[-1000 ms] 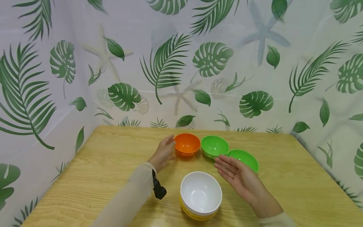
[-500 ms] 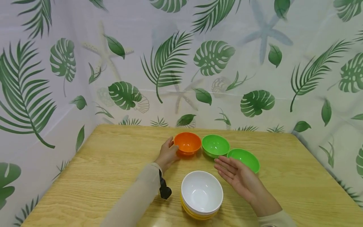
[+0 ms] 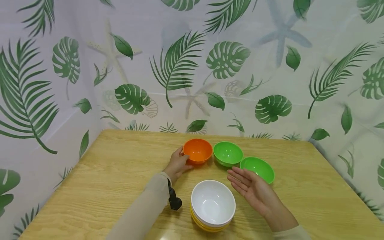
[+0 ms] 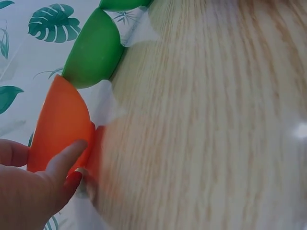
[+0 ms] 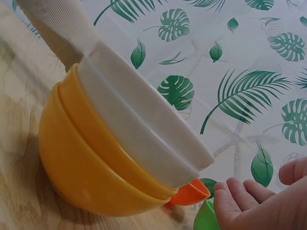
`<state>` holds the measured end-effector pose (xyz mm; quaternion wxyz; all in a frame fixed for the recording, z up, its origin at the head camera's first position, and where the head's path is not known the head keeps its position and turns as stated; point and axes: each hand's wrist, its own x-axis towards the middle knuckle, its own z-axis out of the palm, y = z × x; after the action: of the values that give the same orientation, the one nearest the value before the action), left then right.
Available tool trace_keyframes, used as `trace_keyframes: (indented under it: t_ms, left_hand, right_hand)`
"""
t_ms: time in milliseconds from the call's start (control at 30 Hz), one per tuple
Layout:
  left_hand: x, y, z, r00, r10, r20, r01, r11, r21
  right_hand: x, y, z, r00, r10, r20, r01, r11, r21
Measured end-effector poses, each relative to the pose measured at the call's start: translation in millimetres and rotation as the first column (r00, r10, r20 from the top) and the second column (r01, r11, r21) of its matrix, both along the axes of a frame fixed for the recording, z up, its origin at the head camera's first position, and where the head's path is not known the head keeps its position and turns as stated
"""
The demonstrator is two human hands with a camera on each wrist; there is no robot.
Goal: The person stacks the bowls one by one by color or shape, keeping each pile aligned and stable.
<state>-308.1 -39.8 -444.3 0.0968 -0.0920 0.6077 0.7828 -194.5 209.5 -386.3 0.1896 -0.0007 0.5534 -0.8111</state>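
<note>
Orange bowl [image 3: 198,150] near table's [image 3: 129,156] far edge: left hand [image 3: 177,164], beside it a second ago, now grips it, seemingly controlling it; right hand [image 3: 255,190] extended, holding nothing.

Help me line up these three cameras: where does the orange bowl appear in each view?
Head: orange bowl just below centre, left of two green bowls.
Left wrist: orange bowl on the left side, beside the left hand.
Right wrist: orange bowl low, right of centre, partly hidden behind stacked bowls.
Shared landmark: leaf-print backdrop.
</note>
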Motion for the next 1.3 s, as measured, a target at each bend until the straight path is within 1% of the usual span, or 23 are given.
trace_keyframes:
  t_ms: [133,300,500,600,733,800,967,1067,1200,1300]
  left_hand:
    - [1.7,-2.9,-1.1,1.0,0.012,0.013,-0.012,1.0,-0.011]
    - [3.5,-5.0,-1.1,1.0,0.013,0.009,-0.013,1.0,0.013]
    - [4.9,-6.9,1.3,1.0,0.006,0.004,-0.006,1.0,0.028]
    - [5.9,-9.9,3.6,1.0,-0.003,-0.001,0.003,1.0,0.021]
    - [6.4,-14.5,8.8,1.0,-0.018,-0.025,0.018,1.0,-0.007]
    - [7.0,-16.4,11.5,0.999,-0.029,-0.038,0.028,1.0,-0.008]
    - [11.4,-17.6,23.0,0.993,-0.079,-0.083,0.08,0.997,0.005]
    - [14.8,-16.5,32.8,0.985,-0.128,-0.118,0.129,0.992,0.002]
    - [20.8,-14.1,44.7,0.965,-0.208,-0.163,0.206,0.978,-0.027]
    - [24.5,-11.5,52.7,0.948,-0.256,-0.19,0.254,0.967,-0.038]
  right_hand:
    - [-0.1,-0.8,-2.1,1.0,0.001,0.008,-0.001,1.0,0.003]
    - [-1.0,-2.4,-4.2,1.0,0.009,-0.001,-0.009,1.0,0.008]
    - [-2.7,-2.5,-2.9,1.0,0.003,0.001,-0.003,1.0,-0.005]
    - [-3.3,-3.2,-2.4,1.0,0.001,0.0,-0.001,1.0,-0.008]
    - [-4.6,-4.1,-2.6,1.0,-0.007,-0.005,0.007,1.0,-0.002]
    - [-5.0,-4.5,-2.8,1.0,-0.015,0.0,0.015,1.0,0.007]
    - [-4.3,-5.6,-2.7,1.0,-0.029,-0.004,0.029,0.999,0.018]
    - [-4.4,-7.1,-0.3,0.999,-0.027,-0.026,0.027,1.0,0.014]
    - [-3.6,-9.7,4.9,0.999,-0.025,-0.046,0.024,1.0,-0.009]
    - [-3.0,-11.7,8.6,0.998,-0.024,-0.053,0.022,0.999,-0.034]
